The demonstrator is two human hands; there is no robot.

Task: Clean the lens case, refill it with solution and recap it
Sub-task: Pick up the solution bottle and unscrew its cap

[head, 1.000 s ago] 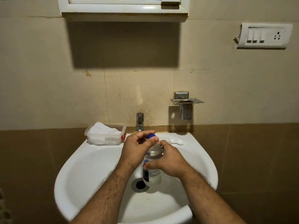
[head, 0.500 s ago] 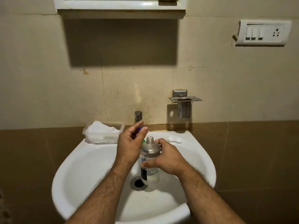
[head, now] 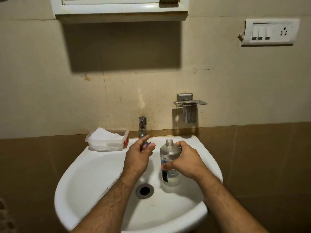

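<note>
My right hand (head: 185, 160) grips a clear solution bottle (head: 169, 167) upright over the white sink (head: 94, 179); the bottle's neck is uncapped and a little liquid shows at its bottom. My left hand (head: 138, 157) is beside the bottle, near the tap, holding the small blue cap (head: 148, 144) between thumb and fingers. The white lens case on the sink's back rim is hidden behind my right hand.
A chrome tap (head: 142, 126) stands at the sink's back. A clear plastic box of white tissues (head: 107, 140) rests on the left rim. A steel cup holder (head: 189, 111) hangs on the wall to the right. The drain (head: 145, 190) lies under my arms.
My left hand took the blue cap off the bottle and carried it left toward the tap. My right hand shifted the open bottle slightly to the right, covering the lens case.
</note>
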